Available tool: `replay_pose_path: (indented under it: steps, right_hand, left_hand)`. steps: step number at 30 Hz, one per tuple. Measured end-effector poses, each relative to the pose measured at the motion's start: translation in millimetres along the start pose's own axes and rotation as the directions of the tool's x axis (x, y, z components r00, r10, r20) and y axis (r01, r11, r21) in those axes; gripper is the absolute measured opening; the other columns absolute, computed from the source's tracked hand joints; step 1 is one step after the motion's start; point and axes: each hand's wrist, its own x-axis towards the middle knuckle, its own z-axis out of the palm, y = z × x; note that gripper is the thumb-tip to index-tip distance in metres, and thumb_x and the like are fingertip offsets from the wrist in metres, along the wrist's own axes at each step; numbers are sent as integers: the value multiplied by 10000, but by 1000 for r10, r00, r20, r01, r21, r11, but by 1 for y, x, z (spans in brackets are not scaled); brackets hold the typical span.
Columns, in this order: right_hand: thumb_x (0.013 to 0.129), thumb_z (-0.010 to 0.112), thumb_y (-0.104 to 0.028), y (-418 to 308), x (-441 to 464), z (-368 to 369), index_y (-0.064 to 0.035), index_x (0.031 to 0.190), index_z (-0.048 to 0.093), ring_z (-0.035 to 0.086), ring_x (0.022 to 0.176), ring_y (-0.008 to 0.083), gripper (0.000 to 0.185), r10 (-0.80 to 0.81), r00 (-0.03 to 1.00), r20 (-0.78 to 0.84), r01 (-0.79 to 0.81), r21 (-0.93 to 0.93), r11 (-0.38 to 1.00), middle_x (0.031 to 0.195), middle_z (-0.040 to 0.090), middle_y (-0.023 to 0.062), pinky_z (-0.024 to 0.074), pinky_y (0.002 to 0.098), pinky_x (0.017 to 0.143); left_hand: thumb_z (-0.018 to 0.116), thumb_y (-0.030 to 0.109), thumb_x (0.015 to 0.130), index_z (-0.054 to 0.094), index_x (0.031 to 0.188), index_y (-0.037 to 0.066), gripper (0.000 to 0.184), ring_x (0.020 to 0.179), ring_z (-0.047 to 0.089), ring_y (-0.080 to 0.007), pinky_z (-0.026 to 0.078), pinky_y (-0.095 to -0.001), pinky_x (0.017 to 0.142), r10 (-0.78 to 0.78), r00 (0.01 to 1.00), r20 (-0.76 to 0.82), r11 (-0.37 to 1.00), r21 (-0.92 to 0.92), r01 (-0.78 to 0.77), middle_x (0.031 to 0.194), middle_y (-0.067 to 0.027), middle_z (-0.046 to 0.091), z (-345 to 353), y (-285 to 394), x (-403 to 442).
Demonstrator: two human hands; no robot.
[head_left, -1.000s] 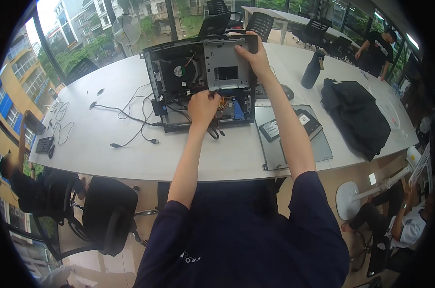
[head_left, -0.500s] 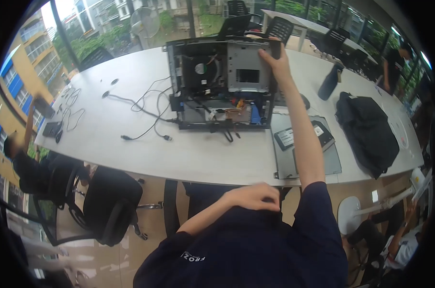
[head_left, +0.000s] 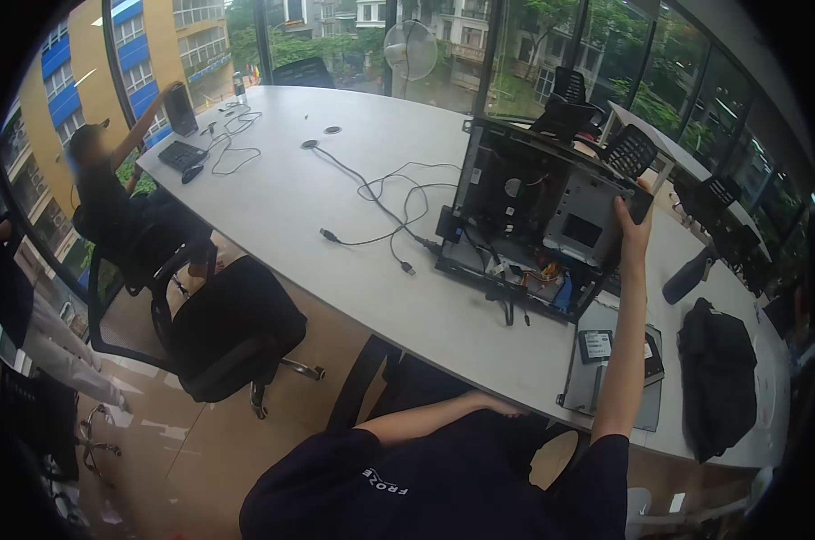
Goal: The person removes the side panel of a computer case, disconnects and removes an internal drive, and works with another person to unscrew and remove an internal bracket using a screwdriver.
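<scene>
An opened desktop computer case [head_left: 506, 225] stands on its edge on the table, with its inside facing me. A fan, a grey metal drive bracket [head_left: 576, 216] and coloured wires show inside. My right hand [head_left: 635, 220] grips the case's upper right side, with the thumb on the front and the other fingers mostly hidden behind. My left hand [head_left: 495, 404] is low by the table's near edge, in front of my body and apart from the case; its fingers are hardly visible. Below my right forearm lie a metal side panel [head_left: 587, 389] and a drive with a label [head_left: 596, 346].
Black cables [head_left: 398, 225] spread left of the case on the white table [head_left: 290, 198]. A dark bottle [head_left: 686, 276] and a black bag [head_left: 718, 378] are at the right. At the far left, a seated person [head_left: 110, 180] touches a dark box [head_left: 180, 110]. An office chair [head_left: 232, 328] stands nearby.
The view has turned left, so the case appears farther right. My left hand has dropped from in front of my chest to the table edge. My right hand stays on the case.
</scene>
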Motion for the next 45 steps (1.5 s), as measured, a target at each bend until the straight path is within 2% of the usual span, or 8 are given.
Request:
replay_pose_path:
  steps: [1, 5, 7, 8, 13, 16, 28, 45]
  right_hand:
    - [883, 760, -241, -1, -2, 1, -95, 1390, 480, 555, 1106, 161, 597, 16, 1000, -4, -16, 25, 1000, 1196, 582, 64, 405, 276, 999]
    - [877, 767, -268, 1, -2, -2, -100, 1407, 471, 541, 1117, 165, 630, 3, 1000, -19, -4, -34, 999, 1215, 564, 58, 397, 285, 1006]
    - [879, 762, -270, -3, -2, -2, -101, 1408, 473, 534, 1128, 167, 626, 8, 1000, -20, -8, -10, 1000, 1236, 555, 63, 394, 292, 1011]
    - [881, 758, -264, 1, -2, -6, -101, 1408, 473, 532, 1134, 167, 620, -1, 1000, -14, 1, -15, 1000, 1247, 551, 64, 395, 293, 1011]
    - [891, 715, -228, -8, -9, -3, -70, 1404, 466, 470, 1269, 218, 592, -2, 1000, 1, 2, -14, 1000, 1333, 508, 99, 306, 330, 1113]
    - [878, 708, -223, -13, -14, -4, -48, 1403, 460, 449, 1292, 231, 606, -95, 995, -19, 93, -97, 991, 1362, 487, 109, 284, 349, 1134]
    - [880, 695, -195, -19, -39, -8, -34, 1435, 439, 480, 1262, 207, 632, -154, 988, -30, 152, -70, 986, 1362, 501, 98, 324, 344, 1100]
    - [880, 663, -142, -12, -36, -10, -35, 1430, 422, 477, 1237, 209, 610, -199, 980, -6, 198, -48, 979, 1361, 465, 96, 323, 344, 1097]
  left_hand:
    - [608, 353, 970, 659, 931, 7, 351, 601, 603, -151, 529, -296, 588, 59, 998, 8, 982, 180, -60, 680, -43, 622, -1, 5, -2]
    - [681, 386, 899, 676, 1091, 29, 406, 783, 665, -227, 555, -340, 756, -107, 993, 59, 972, 218, 92, 855, -102, 690, -6, 30, -10]
    - [701, 413, 876, 640, 1265, 53, 533, 1065, 633, -303, 490, -384, 970, 17, 999, -31, 960, 281, -7, 1157, -162, 680, -3, 23, -12]
    - [691, 429, 881, 581, 1369, 72, 615, 1250, 529, -339, 394, -408, 1087, -54, 997, 63, 955, 295, 33, 1366, -184, 582, -5, 20, -8]
    - [678, 430, 899, 623, 1302, 59, 550, 1139, 586, -320, 432, -392, 1029, 24, 1000, -11, 932, 361, -19, 1216, -168, 657, -1, 8, -3]
    - [631, 368, 955, 689, 1090, 53, 347, 728, 588, -167, 489, -323, 720, -10, 997, 71, 995, 101, 2, 790, -55, 648, -3, 18, -2]
    - [590, 309, 984, 637, 1220, 51, 353, 653, 523, -106, 463, -268, 595, -9, 986, 165, 1000, 4, 8, 762, 6, 588, 1, 2, 13]
    - [582, 320, 992, 617, 1260, 39, 390, 681, 555, -109, 488, -269, 629, -7, 991, 132, 1000, -18, 10, 821, -22, 628, -2, -1, 12]
